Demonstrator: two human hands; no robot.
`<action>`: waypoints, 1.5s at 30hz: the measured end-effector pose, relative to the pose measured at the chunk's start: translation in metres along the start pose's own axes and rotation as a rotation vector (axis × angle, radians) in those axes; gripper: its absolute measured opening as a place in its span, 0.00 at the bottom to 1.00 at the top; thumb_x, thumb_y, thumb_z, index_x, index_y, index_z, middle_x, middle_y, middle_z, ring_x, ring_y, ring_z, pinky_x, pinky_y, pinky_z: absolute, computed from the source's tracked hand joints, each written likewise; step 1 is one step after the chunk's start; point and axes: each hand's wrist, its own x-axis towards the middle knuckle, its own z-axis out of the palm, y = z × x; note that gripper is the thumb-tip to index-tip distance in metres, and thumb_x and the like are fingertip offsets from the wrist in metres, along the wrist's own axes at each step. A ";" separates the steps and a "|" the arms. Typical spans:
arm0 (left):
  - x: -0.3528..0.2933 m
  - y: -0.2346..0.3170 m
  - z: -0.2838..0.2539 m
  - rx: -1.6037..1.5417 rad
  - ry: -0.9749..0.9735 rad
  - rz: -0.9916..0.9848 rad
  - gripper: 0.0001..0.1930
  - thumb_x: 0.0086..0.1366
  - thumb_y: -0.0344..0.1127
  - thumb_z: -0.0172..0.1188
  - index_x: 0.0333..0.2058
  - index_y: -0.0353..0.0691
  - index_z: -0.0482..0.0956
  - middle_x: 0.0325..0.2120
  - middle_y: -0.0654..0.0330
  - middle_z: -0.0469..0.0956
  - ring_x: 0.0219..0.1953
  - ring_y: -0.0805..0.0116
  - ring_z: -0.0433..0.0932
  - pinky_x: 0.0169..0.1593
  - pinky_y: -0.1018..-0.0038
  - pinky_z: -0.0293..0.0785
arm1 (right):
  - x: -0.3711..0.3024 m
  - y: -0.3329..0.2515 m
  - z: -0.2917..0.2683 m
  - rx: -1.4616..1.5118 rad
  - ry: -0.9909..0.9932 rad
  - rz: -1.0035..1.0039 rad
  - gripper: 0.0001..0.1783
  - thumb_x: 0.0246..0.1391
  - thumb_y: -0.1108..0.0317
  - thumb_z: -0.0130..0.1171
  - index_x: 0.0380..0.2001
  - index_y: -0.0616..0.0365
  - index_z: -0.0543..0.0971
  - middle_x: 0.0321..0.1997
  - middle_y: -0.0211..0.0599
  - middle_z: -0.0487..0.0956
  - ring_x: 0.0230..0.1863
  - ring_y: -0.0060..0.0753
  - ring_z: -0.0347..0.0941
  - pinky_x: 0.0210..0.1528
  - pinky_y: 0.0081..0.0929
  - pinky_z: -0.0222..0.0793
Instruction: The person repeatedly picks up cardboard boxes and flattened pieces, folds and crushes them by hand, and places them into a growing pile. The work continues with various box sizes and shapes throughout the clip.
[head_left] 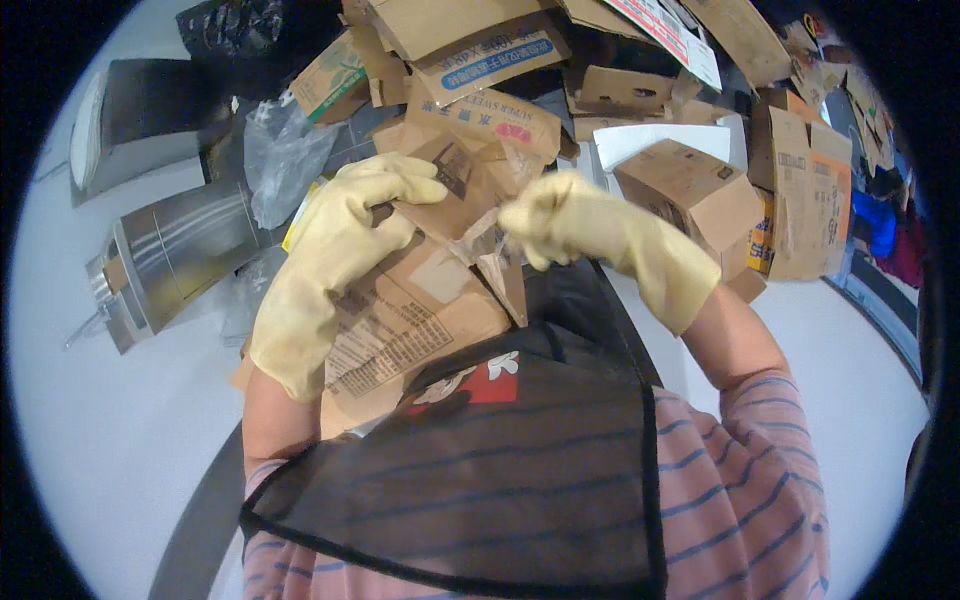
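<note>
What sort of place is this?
Possibly a waste-sorting or storage area, though one view can't confirm it: heaped cardboard boxes, crumpled clear plastic and black plastic lie beyond the person.

The pale floor (850,400) supports a heap of cardboard boxes (695,190) along the far side and toward the right; a shiny metal container (195,245) lies at the left. Clear plastic sheeting (240,305) lies crumpled beside the container.

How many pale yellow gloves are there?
2. The left glove covers the left hand, which holds folded cardboard; the right glove covers the right hand, at the cardboard's edge. The box pile might hide others.
</note>
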 end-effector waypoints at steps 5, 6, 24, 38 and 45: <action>0.003 -0.001 -0.001 0.048 -0.011 0.041 0.21 0.56 0.20 0.60 0.48 0.36 0.91 0.59 0.51 0.87 0.65 0.54 0.81 0.68 0.63 0.75 | -0.016 -0.009 -0.035 0.166 0.461 -0.326 0.39 0.61 0.53 0.67 0.75 0.50 0.74 0.62 0.40 0.84 0.45 0.21 0.80 0.45 0.20 0.73; 0.003 -0.003 -0.001 0.040 -0.023 0.034 0.21 0.56 0.20 0.60 0.48 0.37 0.91 0.59 0.51 0.87 0.65 0.54 0.82 0.68 0.63 0.75 | -0.019 -0.009 -0.031 0.113 0.341 -0.349 0.44 0.61 0.52 0.67 0.78 0.48 0.69 0.65 0.42 0.82 0.53 0.25 0.80 0.53 0.24 0.74; -0.005 -0.004 -0.001 0.127 0.062 0.063 0.24 0.52 0.18 0.63 0.48 0.42 0.93 0.55 0.55 0.89 0.63 0.51 0.84 0.73 0.58 0.74 | 0.032 0.054 0.061 0.337 -0.022 -0.088 0.32 0.77 0.41 0.58 0.27 0.56 0.85 0.24 0.24 0.79 0.29 0.15 0.71 0.29 0.26 0.66; -0.035 -0.012 -0.007 0.122 0.009 0.101 0.19 0.59 0.27 0.64 0.49 0.33 0.91 0.55 0.43 0.87 0.66 0.46 0.82 0.80 0.41 0.60 | 0.103 0.149 -0.184 -1.076 0.845 0.326 0.28 0.73 0.43 0.54 0.51 0.55 0.89 0.53 0.55 0.89 0.59 0.60 0.85 0.63 0.52 0.79; -0.067 -0.020 -0.018 0.116 0.140 0.127 0.22 0.53 0.23 0.64 0.48 0.36 0.92 0.55 0.49 0.89 0.67 0.48 0.81 0.80 0.44 0.63 | -0.032 0.178 -0.307 -1.080 1.295 0.576 0.29 0.62 0.47 0.69 0.59 0.54 0.86 0.62 0.52 0.86 0.63 0.53 0.83 0.64 0.47 0.80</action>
